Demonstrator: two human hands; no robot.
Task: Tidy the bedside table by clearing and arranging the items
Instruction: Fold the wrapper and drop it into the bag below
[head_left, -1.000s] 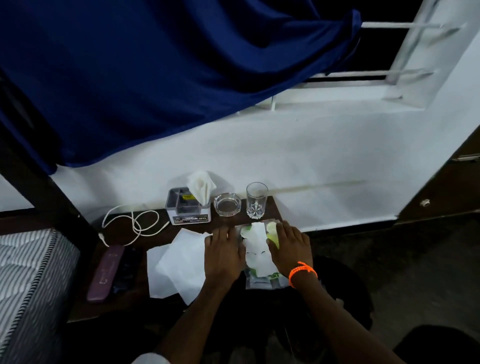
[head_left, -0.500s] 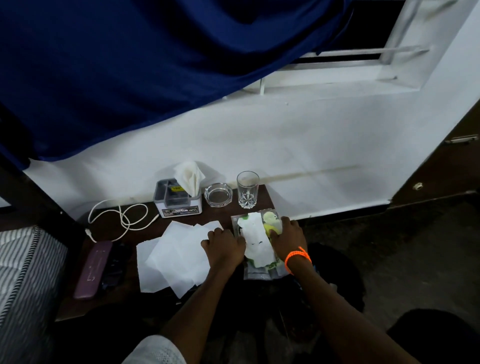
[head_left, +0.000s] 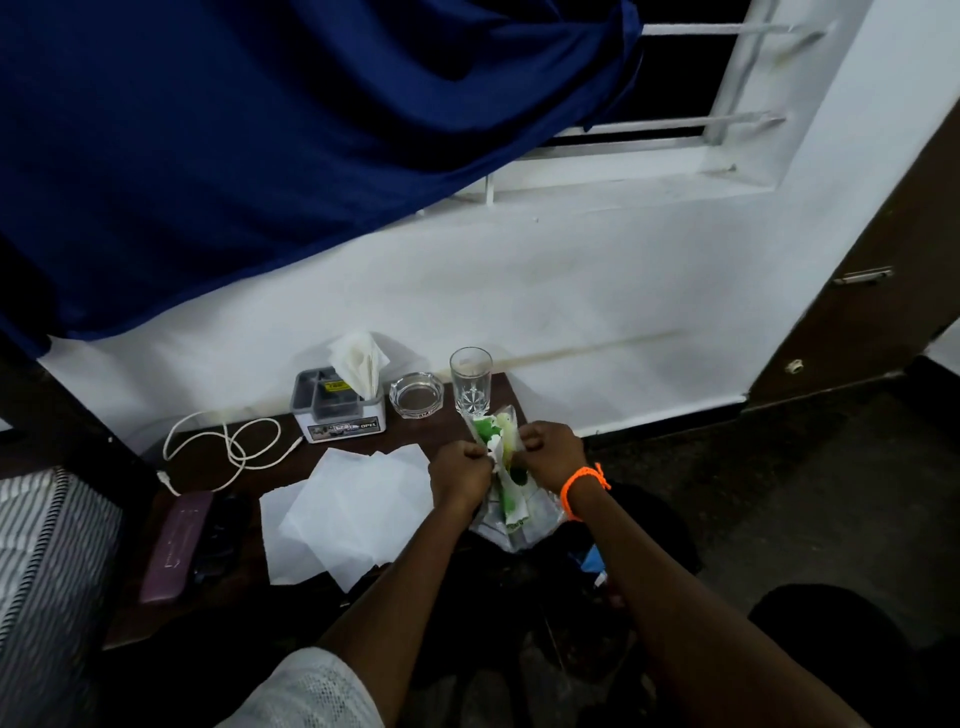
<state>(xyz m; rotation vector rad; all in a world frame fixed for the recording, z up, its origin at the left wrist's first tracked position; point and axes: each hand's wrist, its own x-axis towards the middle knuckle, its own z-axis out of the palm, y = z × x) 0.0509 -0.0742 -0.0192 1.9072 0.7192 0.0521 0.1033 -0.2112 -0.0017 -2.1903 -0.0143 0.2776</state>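
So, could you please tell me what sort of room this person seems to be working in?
Most likely a bedroom: a striped mattress sits beside a small dark wooden bedside table, under a barred window with a blue curtain. The table holds a drinking glass and a tissue holder.

Clear cut glass tumbler (head_left: 470, 381) and glass ashtray (head_left: 416, 394) on dark wooden table (head_left: 218, 582); matt white paper sheets (head_left: 343, 512); crinkled glossy plastic packet (head_left: 511, 499).
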